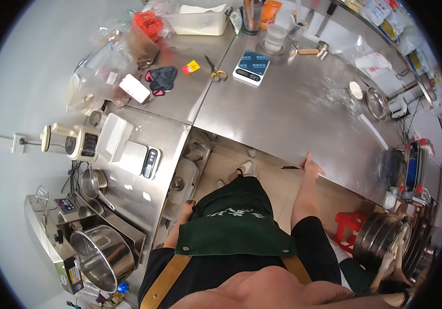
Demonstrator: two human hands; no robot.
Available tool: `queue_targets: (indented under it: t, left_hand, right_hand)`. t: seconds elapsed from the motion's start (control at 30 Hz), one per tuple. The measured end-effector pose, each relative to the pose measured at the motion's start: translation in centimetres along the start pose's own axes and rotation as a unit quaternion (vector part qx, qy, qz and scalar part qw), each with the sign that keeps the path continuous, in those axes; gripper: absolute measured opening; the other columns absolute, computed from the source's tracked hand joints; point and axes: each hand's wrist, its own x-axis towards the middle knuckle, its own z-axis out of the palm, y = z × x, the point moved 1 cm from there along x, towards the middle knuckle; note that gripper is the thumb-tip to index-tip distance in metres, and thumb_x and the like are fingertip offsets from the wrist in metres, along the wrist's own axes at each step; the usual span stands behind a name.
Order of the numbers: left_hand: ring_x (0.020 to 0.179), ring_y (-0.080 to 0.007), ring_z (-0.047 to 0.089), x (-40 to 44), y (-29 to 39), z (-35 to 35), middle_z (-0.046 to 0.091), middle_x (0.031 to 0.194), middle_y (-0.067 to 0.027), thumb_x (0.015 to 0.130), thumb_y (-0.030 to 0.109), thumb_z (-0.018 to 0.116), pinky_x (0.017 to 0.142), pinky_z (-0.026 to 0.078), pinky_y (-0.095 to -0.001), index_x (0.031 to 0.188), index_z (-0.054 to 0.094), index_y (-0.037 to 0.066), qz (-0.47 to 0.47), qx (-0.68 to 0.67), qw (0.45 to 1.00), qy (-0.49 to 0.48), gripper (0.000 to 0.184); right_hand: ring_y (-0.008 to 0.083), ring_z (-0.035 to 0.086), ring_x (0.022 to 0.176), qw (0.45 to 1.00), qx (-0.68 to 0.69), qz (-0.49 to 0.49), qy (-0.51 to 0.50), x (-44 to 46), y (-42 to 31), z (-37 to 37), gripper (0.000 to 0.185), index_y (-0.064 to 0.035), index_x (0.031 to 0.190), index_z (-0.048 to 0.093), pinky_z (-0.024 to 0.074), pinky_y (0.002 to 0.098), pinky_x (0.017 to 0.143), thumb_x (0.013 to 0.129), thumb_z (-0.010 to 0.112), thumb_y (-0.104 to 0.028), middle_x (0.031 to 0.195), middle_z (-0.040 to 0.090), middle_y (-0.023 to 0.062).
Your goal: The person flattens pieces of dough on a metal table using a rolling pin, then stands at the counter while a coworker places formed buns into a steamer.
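My right hand (312,167) rests at the front edge of the steel worktable (283,113), its fingers apart and holding nothing. A thin dark object (290,167) shows just left of it, below the edge; what it is cannot be made out. My left hand (187,207) is low beside the left counter (167,193), near a clear plastic bin (182,177); its fingers are too small and dark to read. On the worktable, a white scale (252,68) lies near scissors (215,70), and white powder (337,95) is spread toward the right.
Left counter: second scale (150,163), white tray (114,135), blender (84,142), mixer bowl (102,257). At the back are a white tub (198,20) and cups. Lower right: red stool (349,226), steel pots (380,234) and another person's arms (397,268).
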Motion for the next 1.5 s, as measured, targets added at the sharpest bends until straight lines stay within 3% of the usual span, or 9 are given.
queue_targets:
  t: [0.13,0.33,0.53,0.67,0.8,0.97,1.17,1.27,1.5]
  left_hand:
    - [0.099,-0.034,0.065,-0.9,-0.5,0.0,0.067,0.101,-0.0241,0.087,0.034,0.061,0.086,0.048,-0.0378,0.111,0.064,-0.004,-0.027,-0.061,0.998,-0.01,0.045]
    - [0.09,-0.0318,0.065,-1.8,-1.8,-0.3,0.068,0.096,-0.0206,0.093,0.041,0.054,0.08,0.049,-0.0387,0.107,0.061,-0.007,-0.053,-0.128,0.989,0.054,0.05]
    - [0.095,-0.0269,0.063,-4.6,2.0,-4.2,0.06,0.116,-0.0194,0.092,0.061,0.046,0.081,0.049,-0.0363,0.125,0.044,-0.005,-0.102,-0.55,0.811,0.172,0.074]
    - [0.086,-0.0245,0.062,-3.5,1.9,-5.4,0.059,0.096,-0.0127,0.092,0.061,0.044,0.075,0.05,-0.0322,0.116,0.047,-0.001,-0.134,-0.711,0.656,0.213,0.067]
    - [0.074,-0.0226,0.062,-3.0,3.5,-5.7,0.06,0.083,-0.0085,0.093,0.059,0.044,0.062,0.051,-0.0329,0.098,0.047,0.004,-0.184,-0.715,0.624,0.258,0.055]
    - [0.057,-0.0215,0.059,-2.6,3.7,-5.1,0.058,0.071,-0.0102,0.096,0.057,0.037,0.052,0.049,-0.0314,0.089,0.052,0.001,-0.193,-0.643,0.675,0.308,0.058]
    - [0.061,-0.0209,0.06,-2.7,4.3,-4.9,0.06,0.074,-0.0125,0.097,0.056,0.034,0.054,0.049,-0.0313,0.095,0.053,-0.005,-0.202,-0.587,0.709,0.335,0.064]
    - [0.061,-0.0212,0.06,-2.6,4.1,-4.9,0.06,0.075,-0.013,0.097,0.056,0.033,0.055,0.049,-0.0319,0.095,0.053,-0.005,-0.203,-0.575,0.719,0.333,0.064]
    - [0.061,-0.0221,0.06,-2.9,4.8,-5.3,0.06,0.076,-0.014,0.097,0.057,0.032,0.055,0.05,-0.0324,0.093,0.052,-0.004,-0.214,-0.576,0.72,0.322,0.065]
  right_hand:
    - [0.0173,0.066,0.064,0.998,-0.054,-0.004,-0.012,0.2,-0.4,-0.1,0.133,0.0215,0.131,-0.025,0.0522,0.0261,0.072,0.079,0.045,-0.079,0.083,0.069,0.0082]
    - [0.0215,0.065,0.067,0.995,-0.085,-0.036,-0.027,2.7,0.0,0.8,0.108,0.0145,0.133,0.029,0.0508,0.0339,0.079,0.082,0.034,-0.08,0.078,0.067,0.0096]
    - [0.0239,0.064,0.068,0.996,-0.081,-0.039,-0.026,2.7,-0.2,1.0,0.097,0.0064,0.117,0.055,0.0477,0.0383,0.085,0.084,0.026,-0.08,0.081,0.066,0.0115]
    - [0.0247,0.064,0.068,0.991,-0.097,-0.075,-0.056,5.4,0.3,1.8,0.097,0.0057,0.109,0.061,0.0484,0.0401,0.084,0.086,0.02,-0.079,0.083,0.066,0.0126]
    - [0.0248,0.063,0.067,0.984,-0.129,-0.092,-0.075,5.0,-0.1,1.4,0.097,0.0041,0.103,0.065,0.0506,0.0393,0.079,0.086,0.017,-0.079,0.086,0.066,0.0132]
    - [0.0248,0.062,0.068,0.983,-0.076,-0.103,-0.132,5.9,0.1,1.6,0.095,0.0021,0.101,0.067,0.0539,0.037,0.076,0.086,0.02,-0.078,0.09,0.066,0.0109]
    - [0.026,0.06,0.059,0.986,-0.097,-0.09,-0.105,5.3,-0.2,1.4,0.098,0.0009,0.11,0.064,0.0485,0.0438,0.082,0.085,0.013,-0.08,0.085,0.065,0.0124]
    - [0.0241,0.061,0.072,0.988,-0.074,-0.077,-0.107,2.9,-0.4,0.7,0.088,0.0007,0.094,0.067,0.0531,0.0382,0.077,0.088,0.024,-0.076,0.088,0.064,0.0077]
    - [0.0279,0.063,0.066,0.985,-0.094,-0.081,-0.121,4.2,-0.3,1.0,0.1,0.0036,0.115,0.059,0.0477,0.0435,0.09,0.084,0.016,-0.081,0.097,0.067,0.0119]
